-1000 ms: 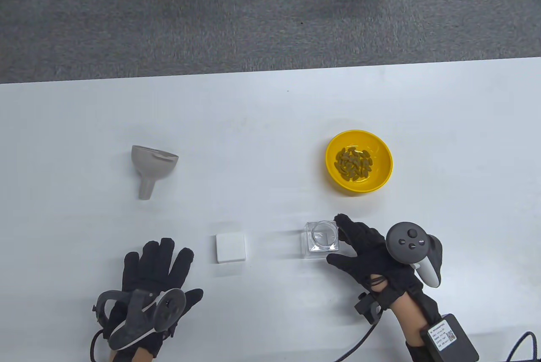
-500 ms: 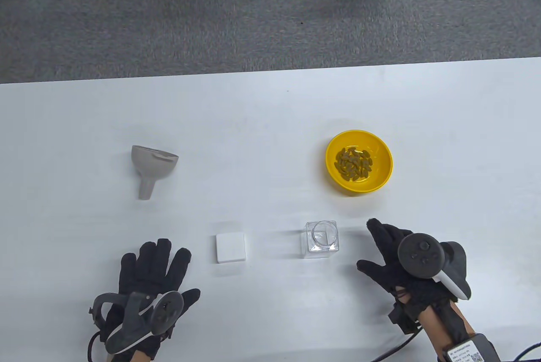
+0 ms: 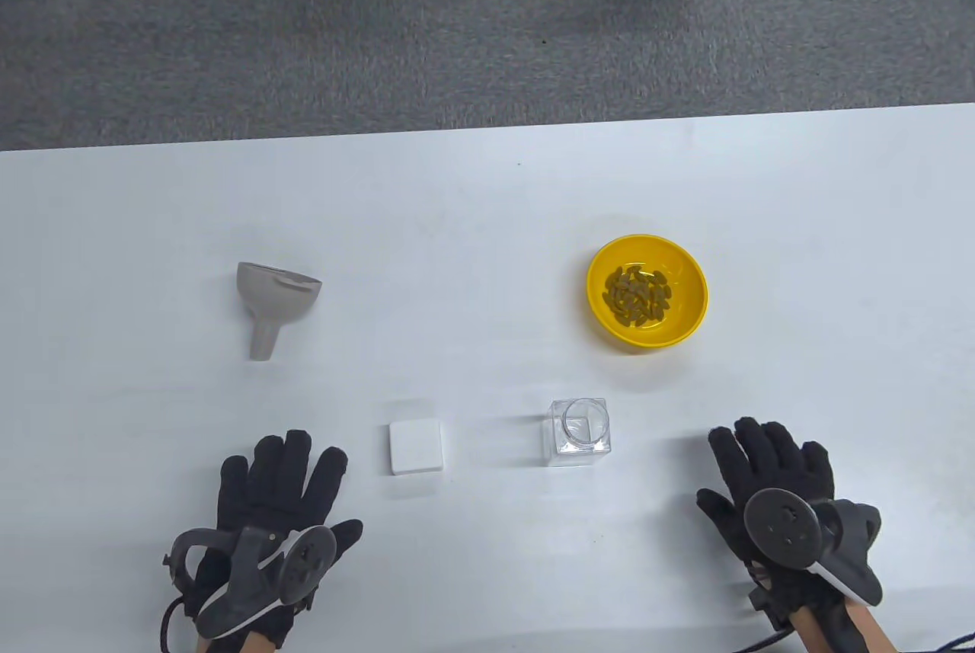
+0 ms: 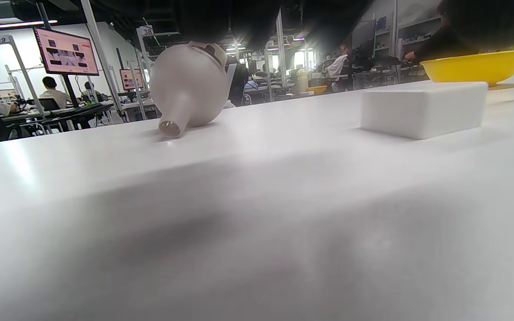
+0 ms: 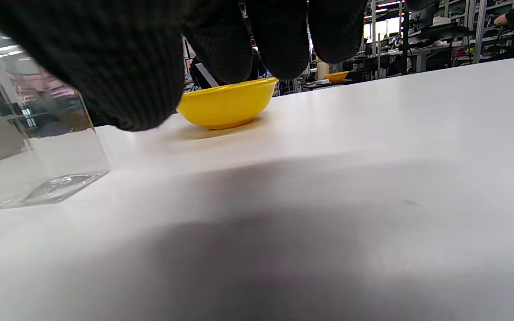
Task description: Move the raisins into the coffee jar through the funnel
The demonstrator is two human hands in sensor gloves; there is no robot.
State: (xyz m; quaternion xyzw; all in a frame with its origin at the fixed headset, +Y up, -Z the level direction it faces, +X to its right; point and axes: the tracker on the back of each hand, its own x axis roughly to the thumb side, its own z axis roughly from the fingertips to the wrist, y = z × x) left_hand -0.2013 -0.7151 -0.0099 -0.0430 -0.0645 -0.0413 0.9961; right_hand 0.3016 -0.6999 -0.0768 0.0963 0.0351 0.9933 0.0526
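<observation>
Jar: clear square coffee jar (image 3: pixel 579 432) stands upright near the front of the tabletop (image 3: pixel 487 188), its round mouth open upward and ready to take a spout; nothing touches it.
Lid: white square block (image 3: pixel 415 446), probably the jar's lid, lies flat to the jar's left, set aside so the mouth stays free.
Funnel: grey funnel (image 3: pixel 273 302) lies on its side well left of the jar, spout toward the person; it is not yet seated in the jar.
Raisins: raisins (image 3: pixel 637 294) sit heaped in the yellow bowl (image 3: pixel 689 280), just beyond the jar on the right, within the right hand's reach for tipping.
Left hand: left hand (image 3: pixel 266 523) rests palm down on the tabletop, fingers (image 3: pixel 286 459) spread wide and holding nothing, nearest the funnel, so likely the one to fetch it.
Right hand: right hand (image 3: pixel 777 500) lies flat to the jar's right, apart from it, fingers (image 3: pixel 765 447) extended and empty.
Stage: judged early; seating the funnel comes before any pouring.
</observation>
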